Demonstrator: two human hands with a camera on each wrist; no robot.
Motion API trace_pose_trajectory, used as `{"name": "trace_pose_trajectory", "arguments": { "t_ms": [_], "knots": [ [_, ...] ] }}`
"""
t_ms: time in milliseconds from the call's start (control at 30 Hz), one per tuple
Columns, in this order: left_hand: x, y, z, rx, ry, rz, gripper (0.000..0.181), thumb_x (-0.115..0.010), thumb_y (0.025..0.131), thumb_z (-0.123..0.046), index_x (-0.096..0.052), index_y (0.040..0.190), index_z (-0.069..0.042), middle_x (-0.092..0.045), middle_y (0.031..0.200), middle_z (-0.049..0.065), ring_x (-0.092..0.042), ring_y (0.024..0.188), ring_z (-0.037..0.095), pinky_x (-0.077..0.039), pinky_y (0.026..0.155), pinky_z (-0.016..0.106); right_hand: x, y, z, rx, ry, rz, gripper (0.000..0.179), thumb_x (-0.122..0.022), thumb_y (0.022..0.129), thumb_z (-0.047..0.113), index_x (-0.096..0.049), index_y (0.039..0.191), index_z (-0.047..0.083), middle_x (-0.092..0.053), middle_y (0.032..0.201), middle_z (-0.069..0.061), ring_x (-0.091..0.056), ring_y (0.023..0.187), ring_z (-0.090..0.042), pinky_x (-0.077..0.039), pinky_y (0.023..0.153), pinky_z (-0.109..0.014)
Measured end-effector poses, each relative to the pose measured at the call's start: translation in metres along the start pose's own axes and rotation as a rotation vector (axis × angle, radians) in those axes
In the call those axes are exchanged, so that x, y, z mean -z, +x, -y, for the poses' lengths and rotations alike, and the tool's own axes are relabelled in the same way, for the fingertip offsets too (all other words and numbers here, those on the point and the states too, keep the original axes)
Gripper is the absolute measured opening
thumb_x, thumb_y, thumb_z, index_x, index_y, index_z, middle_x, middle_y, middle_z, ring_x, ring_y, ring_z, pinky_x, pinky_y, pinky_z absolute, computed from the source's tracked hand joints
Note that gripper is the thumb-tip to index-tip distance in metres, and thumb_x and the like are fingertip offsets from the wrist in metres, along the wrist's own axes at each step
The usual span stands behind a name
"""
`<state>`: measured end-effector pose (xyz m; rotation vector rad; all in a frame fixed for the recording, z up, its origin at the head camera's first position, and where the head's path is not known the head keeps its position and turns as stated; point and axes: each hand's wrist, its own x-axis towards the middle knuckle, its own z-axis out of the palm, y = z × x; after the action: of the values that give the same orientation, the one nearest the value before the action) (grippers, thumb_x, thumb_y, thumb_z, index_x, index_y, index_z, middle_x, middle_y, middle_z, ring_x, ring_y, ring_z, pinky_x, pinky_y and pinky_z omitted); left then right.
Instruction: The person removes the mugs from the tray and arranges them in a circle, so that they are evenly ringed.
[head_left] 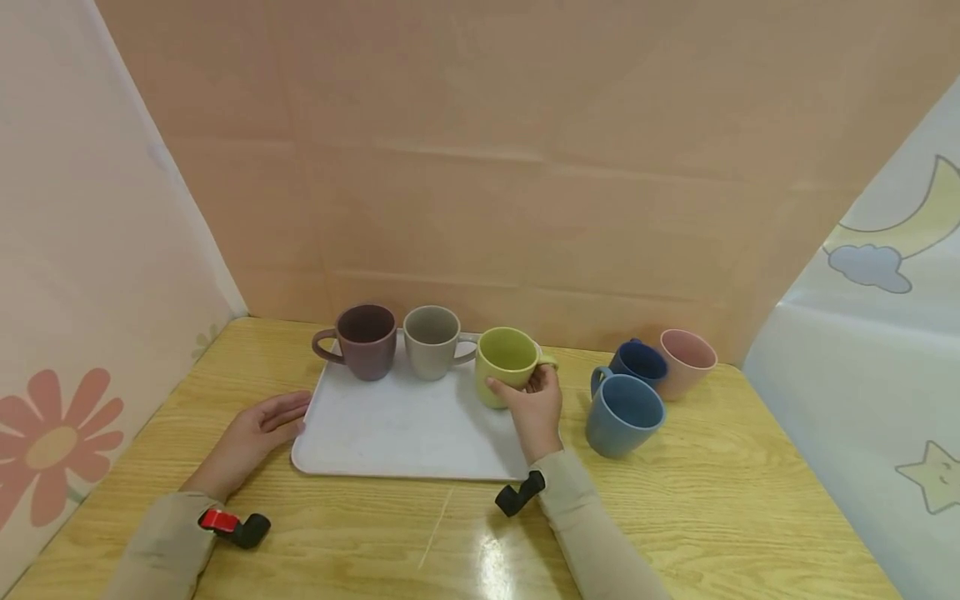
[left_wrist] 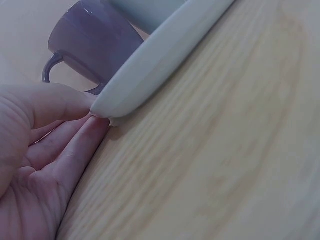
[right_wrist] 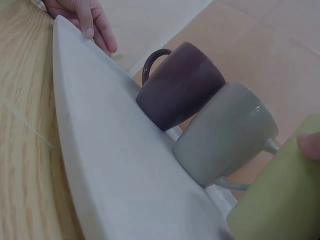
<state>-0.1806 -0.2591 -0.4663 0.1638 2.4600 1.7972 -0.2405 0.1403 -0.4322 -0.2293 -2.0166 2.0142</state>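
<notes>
My right hand (head_left: 537, 410) grips a yellow-green mug (head_left: 491, 385) over the right side of a white tray (head_left: 405, 429). Its thumb lies across the mug's front, and its other fingers are by the handle side, partly hidden. Along the tray's back edge stand a purple-brown mug (head_left: 367, 346), handle to the left, and a grey mug (head_left: 431, 348), handle to the right. The green mug is close beside the grey one's handle. At the tray's left edge my left hand (head_left: 258, 433) pinches the rim (left_wrist: 117, 102), thumb above and fingertips lower down.
To the right of the tray, a light blue mug (head_left: 624, 417), a dark blue mug (head_left: 639, 362) and a pink mug (head_left: 686, 363) stand close together on the wooden table (head_left: 360, 533). A brown backdrop (head_left: 480, 208) rises behind the table, with patterned sheets at both sides.
</notes>
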Motion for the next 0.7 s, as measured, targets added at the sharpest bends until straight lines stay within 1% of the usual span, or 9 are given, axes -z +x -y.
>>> {"name": "trace_pose_trajectory", "arguments": {
  "t_ms": [100, 200, 333, 533, 700],
  "knots": [
    [0.0, 0.0, -0.001, 0.003, 0.01, 0.0, 0.063, -0.064, 0.102, -0.029, -0.041, 0.152, 0.001, -0.049, 0.149, 0.024, -0.05, 0.117, -0.013, -0.044, 0.091, 0.008, 0.003, -0.003, 0.005, 0.025, 0.003, -0.011, 0.079, -0.095, 0.068, 0.01, -0.051, 0.133, 0.002, -0.055, 0.138, -0.013, -0.048, 0.135, -0.025, -0.035, 0.116, -0.034],
    [0.0, -0.001, -0.001, 0.002, 0.015, 0.001, 0.063, -0.064, 0.102, -0.029, -0.041, 0.153, 0.001, -0.048, 0.15, 0.024, -0.05, 0.117, -0.013, -0.044, 0.091, 0.008, 0.006, -0.006, 0.012, 0.043, -0.019, -0.024, 0.08, -0.095, 0.069, 0.013, -0.05, 0.134, 0.005, -0.054, 0.139, -0.009, -0.046, 0.137, -0.021, -0.034, 0.116, -0.03],
    [0.0, -0.002, -0.002, 0.0, 0.012, 0.001, 0.063, -0.064, 0.102, -0.028, -0.04, 0.152, 0.002, -0.048, 0.149, 0.025, -0.05, 0.116, -0.014, -0.044, 0.091, 0.008, 0.013, -0.009, 0.025, 0.066, -0.026, -0.036, 0.08, -0.095, 0.07, 0.014, -0.05, 0.134, 0.007, -0.055, 0.137, -0.006, -0.048, 0.134, -0.017, -0.036, 0.114, -0.027],
    [0.0, -0.002, -0.002, 0.0, 0.016, -0.004, 0.063, -0.064, 0.102, -0.028, -0.04, 0.152, 0.003, -0.048, 0.149, 0.026, -0.05, 0.116, -0.014, -0.044, 0.091, 0.007, 0.029, -0.012, 0.047, 0.118, 0.017, -0.058, 0.077, -0.094, 0.072, 0.009, -0.05, 0.135, 0.005, -0.056, 0.135, -0.006, -0.05, 0.13, -0.017, -0.039, 0.113, -0.031],
    [0.0, -0.001, -0.002, -0.006, 0.012, -0.002, 0.062, -0.064, 0.102, -0.027, -0.04, 0.152, 0.003, -0.048, 0.149, 0.026, -0.05, 0.116, -0.014, -0.044, 0.091, 0.007, 0.046, -0.016, 0.069, 0.173, 0.067, -0.108, 0.075, -0.091, 0.073, 0.002, -0.049, 0.135, 0.004, -0.056, 0.134, -0.008, -0.051, 0.128, -0.018, -0.039, 0.112, -0.03]
  ]
}}
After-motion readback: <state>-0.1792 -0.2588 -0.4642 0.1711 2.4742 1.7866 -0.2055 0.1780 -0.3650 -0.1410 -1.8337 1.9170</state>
